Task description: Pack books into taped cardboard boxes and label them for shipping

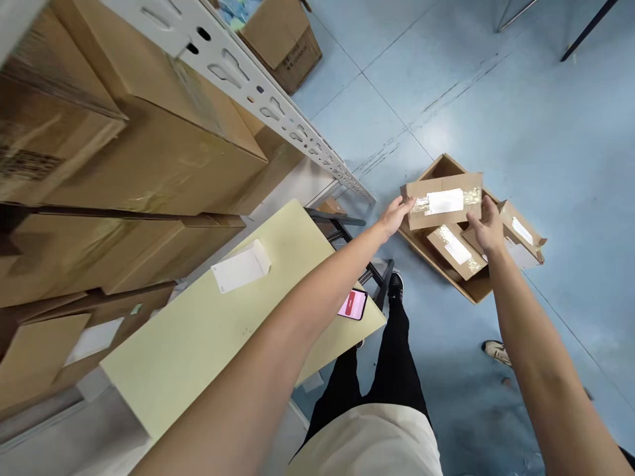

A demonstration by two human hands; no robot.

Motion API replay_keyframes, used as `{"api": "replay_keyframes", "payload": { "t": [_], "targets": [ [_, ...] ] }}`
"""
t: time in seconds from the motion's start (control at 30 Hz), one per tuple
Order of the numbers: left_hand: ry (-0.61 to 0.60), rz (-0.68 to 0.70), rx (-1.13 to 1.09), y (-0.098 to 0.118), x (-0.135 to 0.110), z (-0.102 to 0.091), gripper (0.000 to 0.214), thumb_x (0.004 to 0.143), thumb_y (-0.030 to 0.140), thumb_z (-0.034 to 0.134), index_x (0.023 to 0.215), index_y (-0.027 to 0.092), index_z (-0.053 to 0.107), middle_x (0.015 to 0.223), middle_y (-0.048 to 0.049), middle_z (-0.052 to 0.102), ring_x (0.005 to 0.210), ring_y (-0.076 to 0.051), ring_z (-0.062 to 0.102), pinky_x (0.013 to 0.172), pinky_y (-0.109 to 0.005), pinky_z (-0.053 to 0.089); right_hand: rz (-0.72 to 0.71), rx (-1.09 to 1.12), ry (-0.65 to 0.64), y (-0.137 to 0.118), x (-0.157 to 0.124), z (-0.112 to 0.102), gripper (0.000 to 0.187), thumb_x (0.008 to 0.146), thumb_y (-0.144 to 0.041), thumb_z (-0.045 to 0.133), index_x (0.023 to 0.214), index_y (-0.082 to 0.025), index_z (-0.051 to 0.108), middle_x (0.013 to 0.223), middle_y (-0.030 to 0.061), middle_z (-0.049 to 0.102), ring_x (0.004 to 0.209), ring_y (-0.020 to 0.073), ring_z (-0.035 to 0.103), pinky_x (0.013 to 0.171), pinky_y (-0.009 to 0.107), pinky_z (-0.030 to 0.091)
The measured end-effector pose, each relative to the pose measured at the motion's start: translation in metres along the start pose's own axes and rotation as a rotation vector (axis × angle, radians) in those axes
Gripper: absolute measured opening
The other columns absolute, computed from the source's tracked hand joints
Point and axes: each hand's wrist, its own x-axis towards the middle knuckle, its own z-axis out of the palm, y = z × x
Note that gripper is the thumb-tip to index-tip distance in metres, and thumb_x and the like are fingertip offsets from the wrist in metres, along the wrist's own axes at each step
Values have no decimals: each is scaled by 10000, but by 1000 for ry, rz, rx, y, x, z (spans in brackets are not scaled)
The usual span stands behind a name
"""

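Between both hands I hold a small taped cardboard parcel (444,200) with a white label, just above an open carton (476,285) on the floor. My left hand (395,215) grips the parcel's left end, fingers curled on it. My right hand (489,223) grips its lower right side. Inside the carton lie two more labelled parcels, one (455,249) in the middle and one (520,233) at the right.
A pale yellow tabletop (198,330) at my left carries a white folded card (241,267) and a phone (353,304) with a pink screen. Metal shelving (278,106) stacked with large cardboard boxes (149,145) stands left. Another box (285,39) sits on the blue floor behind.
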Motion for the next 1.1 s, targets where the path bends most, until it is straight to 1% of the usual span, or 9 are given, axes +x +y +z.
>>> {"api": "replay_keyframes", "payload": {
  "t": [0.17, 0.3, 0.37, 0.47, 0.57, 0.63, 0.73, 0.9, 1.1],
  "targets": [
    [-1, 59, 66, 12, -70, -38, 610, 828, 523, 650, 1313, 163, 561, 1438, -149, 532, 1388, -330, 423, 1148, -473, 316, 133, 80, -165, -16, -60, 28, 912, 749, -612, 662, 1488, -179, 348, 1461, 205, 467, 1197, 322, 603, 986, 530, 496],
    [254, 98, 170, 4, -152, -87, 446, 819, 403, 667, 1186, 156, 603, 1358, -150, 598, 1304, -281, 527, 1132, -402, 374, 259, 37, -251, -28, -112, 38, 867, 711, -658, 652, 1395, -157, 471, 1276, 213, 611, 944, 284, 687, 896, 517, 538],
    [526, 28, 204, -9, -197, -109, 356, 852, 360, 624, 1156, 178, 590, 1359, -125, 595, 1319, -254, 511, 1136, -370, 373, 309, 53, -254, -37, -137, 43, 833, 697, -685, 635, 1322, -145, 525, 1139, 183, 676, 884, 275, 688, 885, 525, 536],
    [709, -143, 110, -37, -258, -127, 380, 926, 373, 519, 1265, 205, 484, 1481, -125, 476, 1389, -255, 431, 1134, -399, 379, 312, 73, -238, -61, -175, 56, 748, 719, -675, 602, 1235, -134, 566, 1022, 158, 707, 904, 293, 686, 901, 528, 525],
    [662, -315, -65, -69, -296, -124, 400, 967, 440, 398, 1275, 197, 475, 1438, -170, 516, 1334, -289, 501, 1030, -460, 477, 220, 85, -327, -94, -209, 76, 625, 803, -602, 539, 1238, -154, 558, 1128, 174, 692, 1074, 316, 652, 960, 520, 497],
    [500, -379, -252, -87, -304, -114, 493, 981, 509, 292, 1311, 189, 471, 1454, -184, 500, 1340, -276, 499, 1013, -440, 486, 132, 54, -445, -115, -226, 93, 579, 847, -529, 491, 1305, -174, 513, 1307, 175, 619, 1234, 312, 573, 1025, 517, 455],
    [344, -316, -430, -103, -296, -96, 603, 960, 576, 266, 1411, 202, 411, 1561, -172, 357, 1421, -260, 389, 1072, -422, 423, 22, -105, -576, -136, -237, 118, 680, 807, -421, 521, 1418, -148, 400, 1492, 181, 454, 1382, 311, 429, 1117, 517, 363],
    [301, -123, -494, -109, -279, -84, 673, 890, 661, 393, 1444, 279, 385, 1596, -109, 309, 1473, -286, 280, 1132, -484, 326, -127, -332, -586, -138, -253, 140, 814, 766, -367, 548, 1484, -96, 275, 1478, 212, 446, 1361, 340, 438, 1116, 555, 350],
    [261, -30, -491, -113, -280, -105, 596, 904, 556, 460, 1404, 235, 411, 1552, -117, 393, 1454, -291, 316, 1140, -488, 302, -192, -499, -499, -134, -290, 154, 857, 787, -358, 527, 1524, -128, 154, 1554, 182, 341, 1456, 366, 269, 1144, 594, 288]
  ]
}}
